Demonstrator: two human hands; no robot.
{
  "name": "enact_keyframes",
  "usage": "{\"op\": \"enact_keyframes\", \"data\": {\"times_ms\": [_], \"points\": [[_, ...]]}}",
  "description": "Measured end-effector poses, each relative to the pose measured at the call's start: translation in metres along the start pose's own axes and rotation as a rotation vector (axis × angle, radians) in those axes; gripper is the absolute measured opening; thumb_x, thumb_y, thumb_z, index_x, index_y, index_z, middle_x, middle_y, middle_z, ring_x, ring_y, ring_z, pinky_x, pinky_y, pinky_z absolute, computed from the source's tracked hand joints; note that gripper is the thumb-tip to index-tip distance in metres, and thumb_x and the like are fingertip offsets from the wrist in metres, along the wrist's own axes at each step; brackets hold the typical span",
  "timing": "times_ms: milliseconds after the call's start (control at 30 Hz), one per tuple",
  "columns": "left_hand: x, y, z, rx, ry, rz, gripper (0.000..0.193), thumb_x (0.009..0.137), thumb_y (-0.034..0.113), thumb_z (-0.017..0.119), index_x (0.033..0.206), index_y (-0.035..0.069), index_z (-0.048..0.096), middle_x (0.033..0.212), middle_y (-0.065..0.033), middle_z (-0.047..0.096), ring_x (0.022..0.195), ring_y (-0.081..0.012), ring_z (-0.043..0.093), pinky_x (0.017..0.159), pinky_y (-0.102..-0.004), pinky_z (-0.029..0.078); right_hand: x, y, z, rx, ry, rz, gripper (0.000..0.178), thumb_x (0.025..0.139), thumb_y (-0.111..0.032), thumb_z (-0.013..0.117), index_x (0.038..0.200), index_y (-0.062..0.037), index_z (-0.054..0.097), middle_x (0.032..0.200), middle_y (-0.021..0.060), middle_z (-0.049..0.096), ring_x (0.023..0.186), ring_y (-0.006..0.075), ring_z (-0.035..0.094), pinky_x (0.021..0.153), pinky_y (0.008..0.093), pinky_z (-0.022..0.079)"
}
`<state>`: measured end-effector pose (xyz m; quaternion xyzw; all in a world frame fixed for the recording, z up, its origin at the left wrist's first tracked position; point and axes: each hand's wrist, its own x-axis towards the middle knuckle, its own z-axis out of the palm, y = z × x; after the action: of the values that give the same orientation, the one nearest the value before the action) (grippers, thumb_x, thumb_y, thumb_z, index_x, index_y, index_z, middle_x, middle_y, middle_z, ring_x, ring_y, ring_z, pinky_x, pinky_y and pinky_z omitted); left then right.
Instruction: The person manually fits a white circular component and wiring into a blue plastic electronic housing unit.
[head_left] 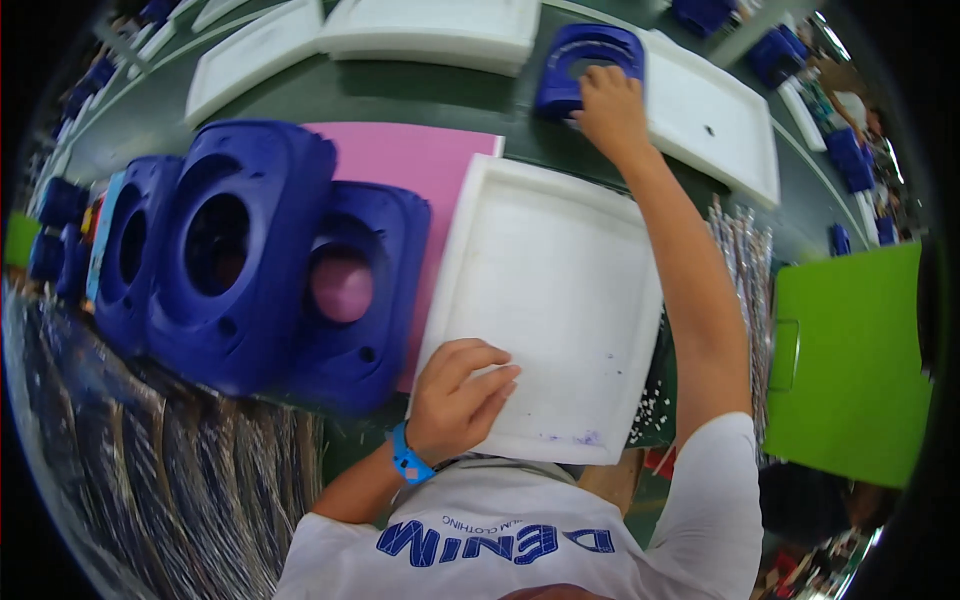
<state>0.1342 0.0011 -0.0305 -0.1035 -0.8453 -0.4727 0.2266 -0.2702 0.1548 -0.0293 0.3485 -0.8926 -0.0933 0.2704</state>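
Note:
My right hand (613, 108) reaches to the far side of the bench and grips the near rim of a blue plastic housing (560, 45) with a round opening. Its fingers bend over the rim into the opening, and the thumb is low at the near side. Close to my body, my left hand (458, 398) hovers over or rests on the left edge of a white foam tray (560, 270); I cannot tell which. Its fingers are loosely bent and apart, holding nothing. The tray lies in front of me with a few dark specks and blue smudges on it.
Several larger blue housings (275, 270) stand at the left, partly on a pink sheet (400, 150). More white trays (430, 40) line the far side. Plastic-wrapped rods (745, 250) and a green panel (850, 350) are at the right. Clear plastic-wrapped bundles (170, 470) lie lower left.

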Motion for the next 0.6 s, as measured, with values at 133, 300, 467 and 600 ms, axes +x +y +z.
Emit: {"op": "enact_keyframes", "data": {"times_ms": [133, 300, 467, 600], "points": [[0.013, 0.035, -0.048, 0.176, -0.033, 0.188, 0.034, 0.075, 0.003, 0.084, 0.109, 0.005, 0.078, 0.119, -0.0149, 0.071, 0.111, -0.0348, 0.068, 0.099, -0.0519, 0.056, -0.012, -0.011, -0.028, 0.032, 0.19, -0.036, 0.047, 0.08, -0.023, 0.087, 0.12, -0.0038, 0.071, 0.131, 0.0095, 0.062, 0.128, 0.0307, 0.054, 0.1, 0.0468, 0.046], [0.044, 0.056, -0.158, 1.066, 0.075, -0.034, 0.056, 0.087, 0.029, 0.081, 0.13, -0.004, 0.069, 0.14, -0.0227, 0.062, 0.135, -0.044, 0.055, 0.118, -0.0602, 0.038, -0.088, -0.058, -0.128, 0.566, 0.008, -0.144, 0.053, 0.081, -0.023, 0.087, 0.126, -0.0043, 0.068, 0.138, 0.0163, 0.061, 0.131, 0.0371, 0.055, 0.103, 0.0494, 0.047], [0.066, 0.016, -0.206, 1.044, -0.124, -0.229, 0.062, 0.086, 0.04, 0.084, 0.126, -0.005, 0.07, 0.106, -0.0202, 0.072, 0.101, -0.0411, 0.068, 0.094, -0.0493, 0.051, -0.187, -0.115, -0.226, 0.837, -0.258, -0.319, 0.053, 0.081, -0.023, 0.087, 0.126, -0.003, 0.068, 0.138, 0.0163, 0.062, 0.132, 0.0369, 0.056, 0.113, 0.0501, 0.043], [0.072, 0.034, -0.195, 1.02, -0.027, -0.253, 0.06, 0.085, 0.042, 0.084, 0.121, -0.006, 0.073, 0.096, -0.0185, 0.07, 0.092, -0.0375, 0.067, 0.084, -0.0467, 0.051, -0.239, -0.123, -0.239, 1.04, -0.313, -0.173, 0.052, 0.084, -0.018, 0.085, 0.13, -0.0029, 0.067, 0.143, 0.0175, 0.061, 0.135, 0.0384, 0.055, 0.113, 0.0491, 0.044]]}}
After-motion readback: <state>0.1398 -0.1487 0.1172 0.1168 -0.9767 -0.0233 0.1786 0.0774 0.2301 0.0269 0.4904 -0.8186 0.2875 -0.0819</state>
